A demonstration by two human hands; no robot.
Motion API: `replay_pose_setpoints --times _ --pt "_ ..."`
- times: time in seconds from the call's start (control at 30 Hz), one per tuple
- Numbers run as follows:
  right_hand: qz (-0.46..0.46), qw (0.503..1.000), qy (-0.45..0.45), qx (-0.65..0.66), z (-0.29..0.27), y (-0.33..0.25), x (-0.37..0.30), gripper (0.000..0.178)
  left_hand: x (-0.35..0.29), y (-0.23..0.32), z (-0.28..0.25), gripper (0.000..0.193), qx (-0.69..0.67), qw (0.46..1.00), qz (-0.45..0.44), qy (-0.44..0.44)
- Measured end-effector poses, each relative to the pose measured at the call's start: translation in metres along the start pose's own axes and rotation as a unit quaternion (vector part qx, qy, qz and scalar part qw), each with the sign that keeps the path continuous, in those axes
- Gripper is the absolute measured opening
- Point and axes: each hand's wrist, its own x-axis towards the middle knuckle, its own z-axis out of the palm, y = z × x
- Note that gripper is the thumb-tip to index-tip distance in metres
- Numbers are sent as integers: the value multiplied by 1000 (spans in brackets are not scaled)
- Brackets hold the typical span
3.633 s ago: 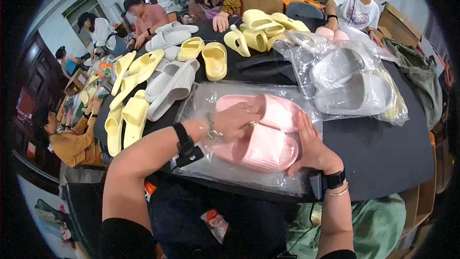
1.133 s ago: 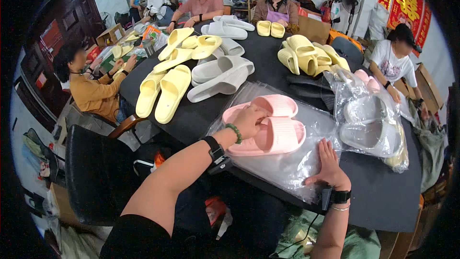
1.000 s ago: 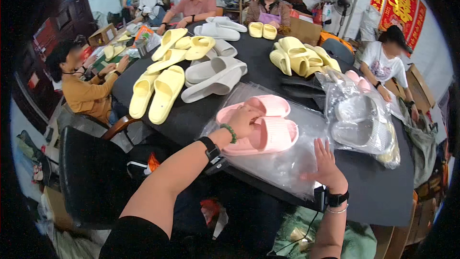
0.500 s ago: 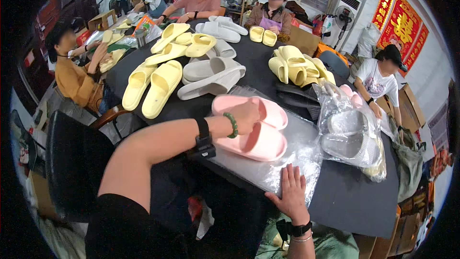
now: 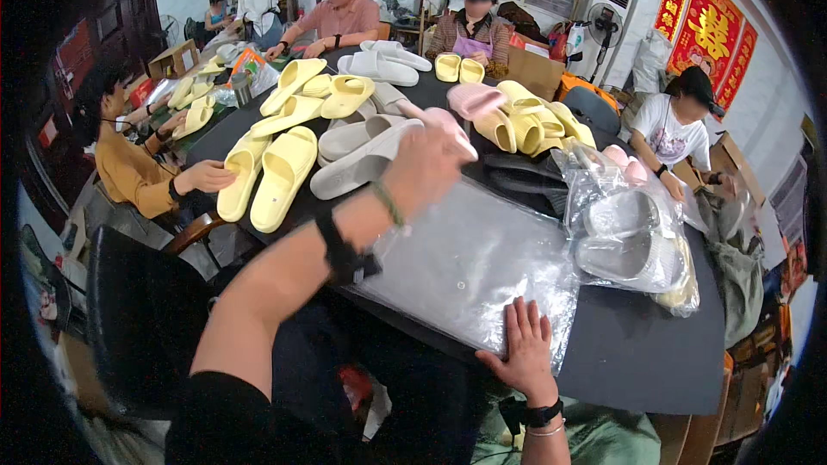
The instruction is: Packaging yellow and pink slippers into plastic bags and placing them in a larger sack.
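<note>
While the right hand (image 5: 527,355) lies flat with fingers spread on the near right corner of a clear, flat plastic bag (image 5: 469,250), the left hand (image 5: 426,170) is up past the bag's far side, at a pair of pale pink foam slippers (image 5: 476,101); motion blur, so can't tell if its fingers are gripping. Hands well apart. Right wrist sits out over the near edge of the black-topped table (image 5: 646,353); bag runs close along that edge. Bare black surface right of the right hand, out to the table's right rim. Far side is tight: grey foam slippers (image 5: 349,174) just beyond the left forearm, heaped pale yellow slippers (image 5: 538,127) behind the pink pair, dark black flat items (image 5: 521,174) off the bag's far right side. Clear-bagged grey slippers (image 5: 627,245) block right of the bag. At left, a co-worker's hand (image 5: 207,178) touches the outer of two yellow slippers (image 5: 287,176); black chair (image 5: 142,310) below that. Pink pair: ends splayed apart, one slipper partly behind the left hand, the other overlapping the yellow heap in view.
</note>
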Motion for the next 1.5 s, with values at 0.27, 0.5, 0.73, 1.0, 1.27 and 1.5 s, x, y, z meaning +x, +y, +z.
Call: replay_pose_setpoints --times 0.27,0.5,0.73,1.0,1.27,1.5 --pt "11 1000 -12 -18 1 -2 -1 102 -124 86 -15 63 -133 969 5 -210" --pt "23 1000 -15 -11 -1 -2 -1 100 -171 77 7 64 -99 974 -17 -202" --pt "16 998 -56 13 -2 2 1 104 -178 78 12 67 -85 988 -29 -129" --pt "79 992 -98 -3 -36 -16 6 106 -186 87 -1 71 -135 988 -2 -79" --pt "-356 819 176 414 -165 -160 -13 21 -197 77 7 65 -112 986 -25 -124" --pt "-693 427 139 563 -204 -229 7 26 -196 85 17 63 -128 986 -18 -109"
